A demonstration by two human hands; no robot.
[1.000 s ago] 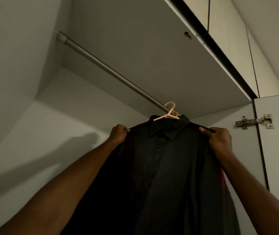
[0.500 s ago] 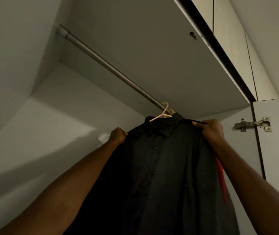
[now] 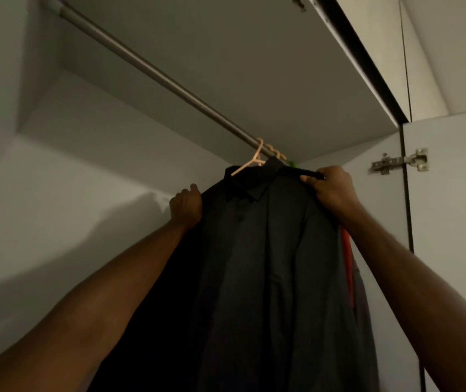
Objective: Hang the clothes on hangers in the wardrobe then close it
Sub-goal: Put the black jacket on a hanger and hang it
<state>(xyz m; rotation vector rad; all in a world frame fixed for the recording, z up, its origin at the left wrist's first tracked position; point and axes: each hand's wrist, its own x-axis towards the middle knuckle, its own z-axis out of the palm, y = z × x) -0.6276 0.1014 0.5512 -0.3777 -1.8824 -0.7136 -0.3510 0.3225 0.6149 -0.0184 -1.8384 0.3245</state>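
While both hands pinch its shoulders | dark shirt (image 3: 268, 250) on peach hanger (image 3: 250, 162), hook over rail (image 3: 152, 72) | left hand (image 3: 186, 205), right hand (image 3: 332, 190) flank the collar | rail runs up-left, free length leftward

Head camera, tilted up into the wardrobe
Close below the rail (image 3: 152, 72), facing inward; door hinge (image 3: 398, 164) at right edge

— What have you got on your arms?
— Nothing; my forearms are bare up to the frame's edge, no sleeves showing.
— And your hands?
— My left hand (image 3: 185, 206) and right hand (image 3: 332, 189) wear no gloves, rings or watch.
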